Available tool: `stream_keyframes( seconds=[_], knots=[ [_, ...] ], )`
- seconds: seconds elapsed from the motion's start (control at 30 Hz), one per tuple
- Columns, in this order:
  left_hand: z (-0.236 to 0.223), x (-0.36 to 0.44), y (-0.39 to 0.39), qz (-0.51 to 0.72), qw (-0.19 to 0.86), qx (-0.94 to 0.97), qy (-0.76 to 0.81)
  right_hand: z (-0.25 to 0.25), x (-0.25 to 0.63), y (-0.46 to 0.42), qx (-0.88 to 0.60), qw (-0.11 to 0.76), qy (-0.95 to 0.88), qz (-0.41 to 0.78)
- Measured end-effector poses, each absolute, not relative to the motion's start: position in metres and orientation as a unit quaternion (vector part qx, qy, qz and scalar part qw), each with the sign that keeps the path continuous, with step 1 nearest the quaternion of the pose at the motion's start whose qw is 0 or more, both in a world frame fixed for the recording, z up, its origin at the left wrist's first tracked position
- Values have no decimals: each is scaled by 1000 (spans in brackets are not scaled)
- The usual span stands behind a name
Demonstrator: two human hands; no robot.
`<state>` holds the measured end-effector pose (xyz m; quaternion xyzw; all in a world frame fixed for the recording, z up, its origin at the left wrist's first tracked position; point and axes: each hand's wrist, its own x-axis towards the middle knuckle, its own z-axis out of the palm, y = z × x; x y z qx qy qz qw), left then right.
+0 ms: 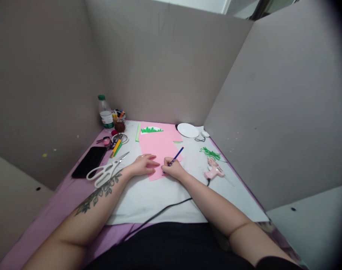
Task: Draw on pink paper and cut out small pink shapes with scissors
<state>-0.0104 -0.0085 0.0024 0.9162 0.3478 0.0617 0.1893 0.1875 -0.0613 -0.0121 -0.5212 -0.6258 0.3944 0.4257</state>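
Observation:
A pink sheet of paper (pixel 160 144) lies in the middle of the desk on a white mat (pixel 148 198). My left hand (pixel 144 165) rests flat on the sheet's near left corner, fingers stretched out. My right hand (pixel 172 168) is closed around a blue pencil (pixel 176 156) with a red end, its tip touching the pink sheet near the lower edge. White scissors (pixel 106 170) lie just left of my left wrist.
A black phone (pixel 89 162) lies at the left. Behind it are a bottle (pixel 106 112), a cup of pens (pixel 119 120), tape and markers. A white plate (pixel 188 130), green paper scraps (pixel 210 153) and a pink glue gun (pixel 214 170) with its black cord sit right. Grey partition walls enclose the desk.

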Motion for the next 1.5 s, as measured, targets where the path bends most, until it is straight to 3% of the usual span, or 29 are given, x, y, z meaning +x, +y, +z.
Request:
stream_keyframes(
  seconds=[1.5],
  knots=[
    [5,-10,-10,58,196,914,350,-12,189,-65,-534,437,-630,356]
  ],
)
